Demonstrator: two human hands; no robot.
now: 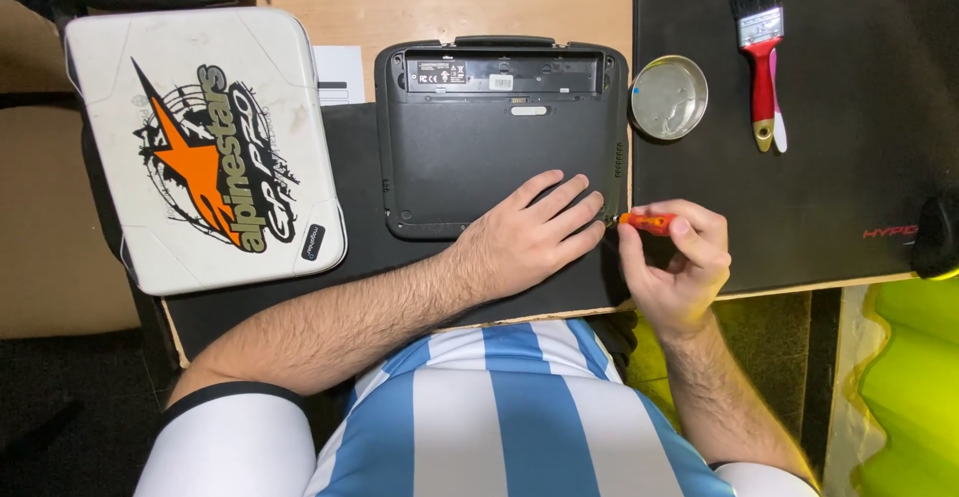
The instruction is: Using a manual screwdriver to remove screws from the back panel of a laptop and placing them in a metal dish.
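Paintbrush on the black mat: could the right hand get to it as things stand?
Probably yes. The paintbrush lies alone on the black mat, nothing between, but the right hand grips an orange screwdriver it would need to set down first.

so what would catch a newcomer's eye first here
Probably the white case with its orange star graphic, lying at the left. At centre, the left hand lies flat on an upturned dark laptop, while the right hand has a grip on an orange screwdriver at its corner.
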